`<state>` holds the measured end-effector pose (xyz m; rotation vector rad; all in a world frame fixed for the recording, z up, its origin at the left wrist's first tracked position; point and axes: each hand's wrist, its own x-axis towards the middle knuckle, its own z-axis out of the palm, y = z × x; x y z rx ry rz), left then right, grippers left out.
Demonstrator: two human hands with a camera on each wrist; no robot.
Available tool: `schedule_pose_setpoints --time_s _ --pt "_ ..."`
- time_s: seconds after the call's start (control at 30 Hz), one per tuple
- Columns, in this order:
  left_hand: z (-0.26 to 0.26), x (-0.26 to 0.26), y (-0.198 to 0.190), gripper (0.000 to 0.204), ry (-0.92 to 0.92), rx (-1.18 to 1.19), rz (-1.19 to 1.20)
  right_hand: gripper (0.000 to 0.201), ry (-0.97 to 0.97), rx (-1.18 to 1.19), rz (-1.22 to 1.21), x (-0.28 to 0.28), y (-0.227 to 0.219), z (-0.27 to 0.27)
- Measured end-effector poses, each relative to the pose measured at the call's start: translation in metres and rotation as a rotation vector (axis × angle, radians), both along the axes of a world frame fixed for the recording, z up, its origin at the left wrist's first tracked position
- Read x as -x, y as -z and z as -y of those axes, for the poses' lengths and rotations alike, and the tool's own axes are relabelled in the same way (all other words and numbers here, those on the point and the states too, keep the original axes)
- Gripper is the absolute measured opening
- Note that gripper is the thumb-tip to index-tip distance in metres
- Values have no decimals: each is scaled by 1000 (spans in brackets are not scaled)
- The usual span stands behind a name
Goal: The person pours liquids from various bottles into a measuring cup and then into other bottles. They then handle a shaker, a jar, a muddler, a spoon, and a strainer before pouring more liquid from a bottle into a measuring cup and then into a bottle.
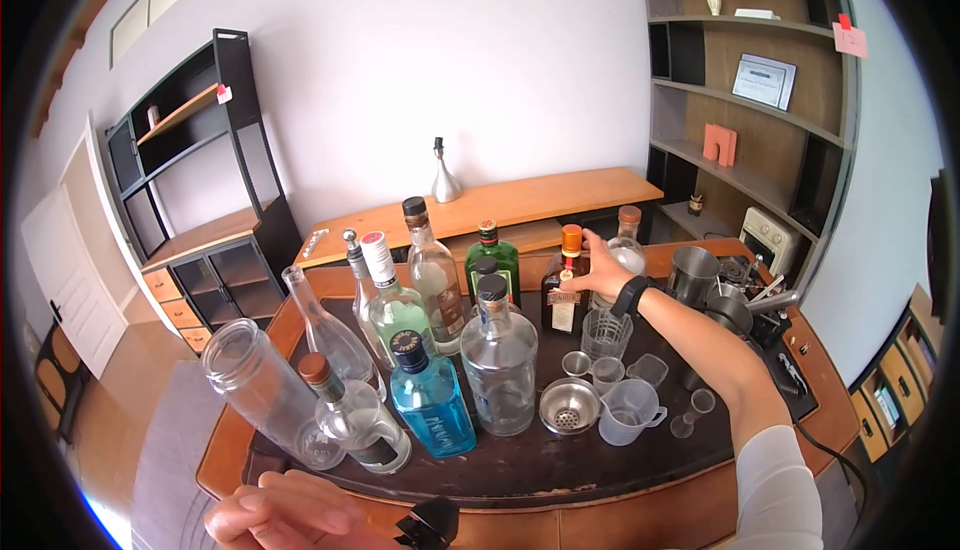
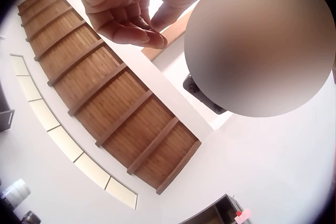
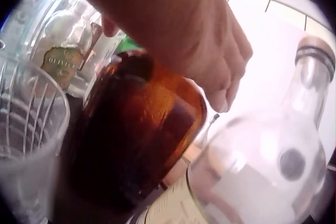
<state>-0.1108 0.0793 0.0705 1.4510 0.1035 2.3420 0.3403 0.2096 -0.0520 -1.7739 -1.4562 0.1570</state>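
Note:
My right hand (image 1: 606, 268) is at the neck of a dark amber bottle (image 1: 562, 312) with an orange cap. In the right wrist view the thumb and fingers of the right hand (image 3: 199, 50) lie on opposite sides of the amber bottle (image 3: 142, 129), hiding its neck. A clear round bottle (image 3: 252, 166) with a cork-coloured stopper stands right beside it, and a cut-pattern glass (image 1: 606, 334) is in front. My left hand (image 1: 290, 515) hovers before the table's near edge, fingers loosely curled. Nothing shows in the left hand (image 2: 142, 11) in its wrist view.
Several bottles crowd the left and middle, including a blue bottle (image 1: 432, 405), a large clear bottle (image 1: 500, 370) and a leaning glass jar (image 1: 265, 390). A strainer (image 1: 570, 406), measuring cup (image 1: 630, 413) and small jigger (image 1: 692, 413) lie front right. Metal shakers (image 1: 694, 275) stand farther right.

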Motion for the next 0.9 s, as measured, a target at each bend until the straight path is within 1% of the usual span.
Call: schedule_pose_setpoints --time_s 0.07,0.1,0.2,0.23,0.27,0.33,0.4,0.47,0.57,0.67,0.7,0.8,0.9 --pt "0 1 0 19 -11 7 7 114 111 -107 77 26 -25 12" --pt "0 1 0 19 -7 6 9 105 91 -227 123 35 -37 15" --pt "-2 3 0 19 16 5 12 89 -72 -319 193 72 -85 33" --pt "-2 3 0 19 17 0 13 75 -210 -309 170 79 -91 33" --pt "-2 4 0 19 23 -4 14 74 -301 -258 101 88 -93 32" --pt "-2 5 0 19 32 -13 11 72 -476 -157 -40 107 -94 28" --pt "-2 6 -1 19 41 -17 8 74 -507 3 -61 124 -87 25" --pt "-3 7 -1 19 42 -21 4 62 -506 108 -51 126 -70 8" --pt "-3 7 0 19 34 -28 4 48 -599 155 -199 130 -53 -12" --pt "-5 9 1 19 53 -32 0 42 -530 160 -167 137 -51 -23" --pt "-6 9 2 19 59 -33 -5 40 -458 176 -170 138 -51 -24" --pt "-9 9 3 19 72 -33 -17 36 -503 42 -163 129 -37 -34" --pt "-9 8 2 20 65 -36 -16 35 -469 -1 -161 128 -33 -31"
